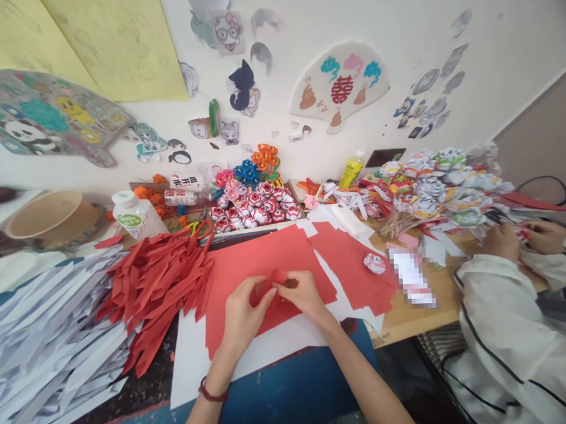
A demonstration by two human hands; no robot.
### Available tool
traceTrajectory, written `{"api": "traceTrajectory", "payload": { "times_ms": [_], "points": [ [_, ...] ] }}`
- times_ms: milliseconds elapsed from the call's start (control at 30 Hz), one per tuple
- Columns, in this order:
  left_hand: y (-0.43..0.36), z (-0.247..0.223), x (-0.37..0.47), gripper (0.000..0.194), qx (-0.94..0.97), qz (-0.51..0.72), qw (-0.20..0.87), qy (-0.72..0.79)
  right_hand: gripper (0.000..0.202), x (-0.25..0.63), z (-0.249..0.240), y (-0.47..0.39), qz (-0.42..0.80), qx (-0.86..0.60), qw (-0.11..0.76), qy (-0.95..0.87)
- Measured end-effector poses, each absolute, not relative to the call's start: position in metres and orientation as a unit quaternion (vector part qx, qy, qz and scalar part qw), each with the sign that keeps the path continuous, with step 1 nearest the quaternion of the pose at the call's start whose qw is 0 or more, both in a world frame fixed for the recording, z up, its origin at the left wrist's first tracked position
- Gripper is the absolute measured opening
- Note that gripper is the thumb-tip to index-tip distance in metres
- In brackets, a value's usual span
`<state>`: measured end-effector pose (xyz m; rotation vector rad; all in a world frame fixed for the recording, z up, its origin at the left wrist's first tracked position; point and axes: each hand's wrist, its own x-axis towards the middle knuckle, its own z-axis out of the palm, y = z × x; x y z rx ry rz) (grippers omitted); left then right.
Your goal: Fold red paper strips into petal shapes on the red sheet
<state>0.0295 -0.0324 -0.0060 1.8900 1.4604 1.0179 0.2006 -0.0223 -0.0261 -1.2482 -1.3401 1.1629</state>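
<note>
Red sheets (261,250) — pinched paper (277,276) half-hidden

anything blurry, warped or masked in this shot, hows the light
Head view: light looks soft, dimmer at the upper right; head view: wide-angle stretching toward the edges, as on the panda-decorated fan; head view: coarse pixelation masks a patch beside the red-and-white paper flower; head view: fine detail on the red paper piece is smeared.
</note>
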Motion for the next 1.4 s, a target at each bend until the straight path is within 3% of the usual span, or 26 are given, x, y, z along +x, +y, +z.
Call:
{"api": "traceTrajectory", "payload": {
  "times_ms": [233, 400, 600, 733, 900, 1267, 1400],
  "points": [
    [-0.020, -0.006, 0.029, 0.021, 0.666, 0.349, 0.293, 0.590, 0.033, 0.194, -0.022, -0.014, 0.482, -0.519, 0.464, -0.532],
    [-0.011, -0.005, 0.026, 0.034, 0.646, 0.386, 0.336, 0.566, 0.034, 0.190, -0.017, -0.002, 0.521, -0.479, 0.487, -0.511],
    [-0.007, -0.009, 0.027, 0.032, 0.598, 0.424, 0.481, 0.480, 0.033, 0.190, -0.012, -0.002, 0.551, -0.447, 0.514, -0.483],
    [-0.009, -0.008, 0.027, 0.025, 0.614, 0.434, 0.427, 0.502, 0.046, 0.190, -0.012, -0.004, 0.595, -0.422, 0.485, -0.482],
    [-0.015, -0.005, 0.032, 0.021, 0.643, 0.421, 0.380, 0.515, 0.031, 0.187, -0.011, -0.004, 0.558, -0.455, 0.511, -0.470],
    [-0.024, -0.015, 0.044, 0.019, 0.583, 0.444, 0.462, 0.500, 0.027, 0.188, -0.008, -0.002, 0.543, -0.467, 0.575, -0.396],
    [-0.034, -0.016, 0.036, 0.017, 0.601, 0.422, 0.448, 0.511, 0.026, 0.200, -0.007, 0.004, 0.542, -0.462, 0.615, -0.338]
  ]
}}
